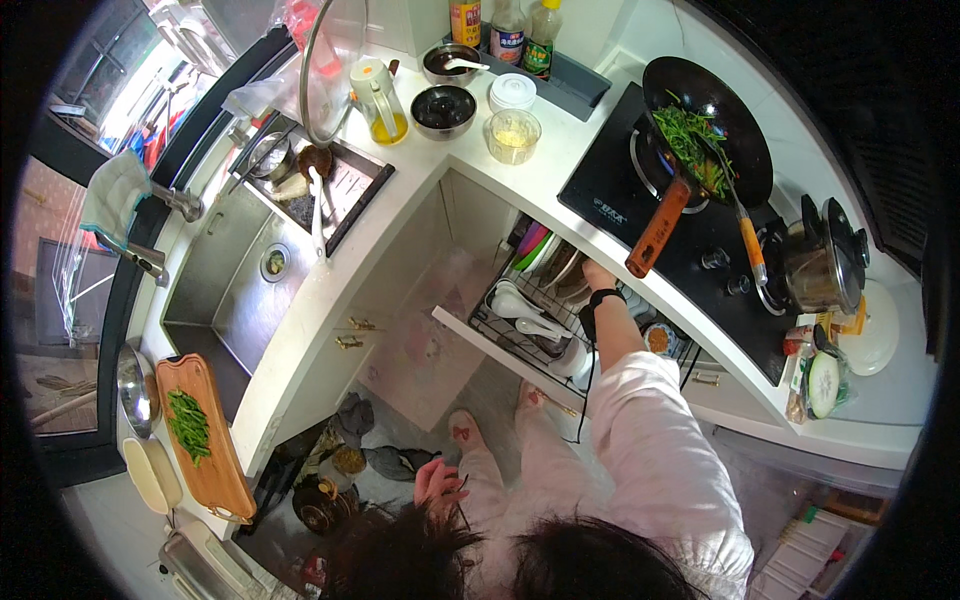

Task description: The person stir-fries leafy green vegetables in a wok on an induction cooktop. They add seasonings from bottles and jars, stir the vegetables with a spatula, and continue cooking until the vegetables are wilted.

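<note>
My right hand (598,276) reaches into the pulled-out drawer, at the back by a row of plates (562,266) standing on edge in a wire rack. Its fingers are partly hidden there, so a grip cannot be made out. A black band with a cable is around that wrist. White spoons (517,304) lie in the rack to the left of the arm. My left hand (439,484) is low in front of my body, fingers loosely curled. A thin dark strand or stick shows beside its fingers; whether it is held is unclear.
A wok (754,161) with green vegetables and a spatula (750,244) sits on the gas hob (600,176), handle jutting over the counter edge. A lidded pot (814,262) stands beside it. Cut greens lie on a cutting board (214,457) near the sink (240,296). Pots (322,506) stand below.
</note>
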The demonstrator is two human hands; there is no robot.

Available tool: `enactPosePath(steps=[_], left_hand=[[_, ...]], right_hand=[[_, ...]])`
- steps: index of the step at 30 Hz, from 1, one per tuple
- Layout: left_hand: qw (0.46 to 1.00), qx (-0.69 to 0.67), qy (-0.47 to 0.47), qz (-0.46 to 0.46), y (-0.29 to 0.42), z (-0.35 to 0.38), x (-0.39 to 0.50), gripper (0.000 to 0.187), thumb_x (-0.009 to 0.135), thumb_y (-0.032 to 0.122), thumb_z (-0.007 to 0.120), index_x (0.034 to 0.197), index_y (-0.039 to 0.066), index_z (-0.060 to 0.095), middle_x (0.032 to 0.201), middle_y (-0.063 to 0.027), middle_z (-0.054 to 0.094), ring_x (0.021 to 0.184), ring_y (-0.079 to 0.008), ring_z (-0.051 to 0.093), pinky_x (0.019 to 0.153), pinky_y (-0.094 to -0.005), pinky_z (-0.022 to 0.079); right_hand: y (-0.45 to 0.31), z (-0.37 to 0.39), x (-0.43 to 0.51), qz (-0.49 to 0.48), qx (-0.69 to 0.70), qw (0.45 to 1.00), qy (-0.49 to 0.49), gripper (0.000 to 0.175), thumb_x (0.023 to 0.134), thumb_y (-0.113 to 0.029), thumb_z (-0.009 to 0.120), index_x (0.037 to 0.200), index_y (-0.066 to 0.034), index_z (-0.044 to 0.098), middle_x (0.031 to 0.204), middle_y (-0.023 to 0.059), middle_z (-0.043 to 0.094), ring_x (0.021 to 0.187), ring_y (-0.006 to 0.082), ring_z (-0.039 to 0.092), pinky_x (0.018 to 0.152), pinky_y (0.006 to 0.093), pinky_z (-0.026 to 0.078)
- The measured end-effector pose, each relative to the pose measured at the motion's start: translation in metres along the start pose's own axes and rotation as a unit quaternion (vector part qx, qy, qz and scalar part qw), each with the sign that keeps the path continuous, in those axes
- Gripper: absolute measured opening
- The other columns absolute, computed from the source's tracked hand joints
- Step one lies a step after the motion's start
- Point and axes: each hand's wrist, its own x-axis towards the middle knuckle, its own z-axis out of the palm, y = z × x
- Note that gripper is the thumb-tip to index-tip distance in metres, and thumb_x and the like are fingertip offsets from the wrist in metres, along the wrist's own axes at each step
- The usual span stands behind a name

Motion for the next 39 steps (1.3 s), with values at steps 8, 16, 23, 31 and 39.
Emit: enactPosePath(steps=[8,16,23,31,39], left_hand=[[1.000,-0.001,-0.012,-0.007,0.006,0.024,0.002,0.033,0.099,0.025,0.060,0.125,0.007,0.051,0.107,-0.0112,0.062,0.084,-0.0215,0.065,0.069,-0.0430,0.062],[0.999,0.015,-0.029,-0.006,0.000,0.026,0.015,0.033,0.099,0.022,0.061,0.125,0.006,0.049,0.110,-0.0143,0.061,0.085,-0.0233,0.065,0.069,-0.0463,0.062],[1.000,0.015,-0.010,-0.004,-0.010,0.014,0.012,0.034,0.098,0.019,0.060,0.127,0.007,0.047,0.108,-0.0148,0.060,0.085,-0.0243,0.064,0.069,-0.0463,0.062],[1.000,0.011,0.001,-0.019,-0.012,0.009,0.016,0.034,0.099,0.021,0.061,0.127,0.007,0.047,0.111,-0.0142,0.060,0.085,-0.0235,0.064,0.069,-0.0478,0.062],[1.000,0.006,0.003,-0.020,-0.008,0.011,0.016,0.035,0.098,0.023,0.061,0.127,0.007,0.049,0.110,-0.0119,0.062,0.084,-0.0221,0.065,0.069,-0.0446,0.061]], right_hand=[[-0.007,-0.031,-0.006,0.048,0.049,0.979,-0.192,0.059,0.087,-0.036,0.061,0.138,-0.0081,0.054,0.143,0.0188,0.052,0.129,0.0360,0.051,0.107,0.0417,0.041],[-0.023,-0.030,-0.019,-0.014,-0.088,0.993,-0.083,0.046,0.095,-0.020,0.052,0.138,-0.0023,0.053,0.135,0.0224,0.058,0.114,0.0350,0.063,0.094,0.0410,0.051],[-0.054,-0.038,-0.025,0.100,0.014,0.995,-0.009,0.030,0.096,-0.020,0.053,0.118,-0.0056,0.067,0.120,0.0206,0.066,0.107,0.0394,0.064,0.089,0.0444,0.052],[-0.061,-0.048,-0.018,0.106,0.072,0.992,-0.003,0.033,0.099,-0.023,0.048,0.122,-0.0067,0.064,0.126,0.0217,0.063,0.112,0.0402,0.062,0.093,0.0463,0.050],[-0.052,-0.009,0.013,0.174,0.311,0.906,-0.229,0.054,0.089,-0.036,0.056,0.132,-0.0034,0.056,0.122,0.0210,0.065,0.113,0.0257,0.064,0.080,0.0382,0.058]])
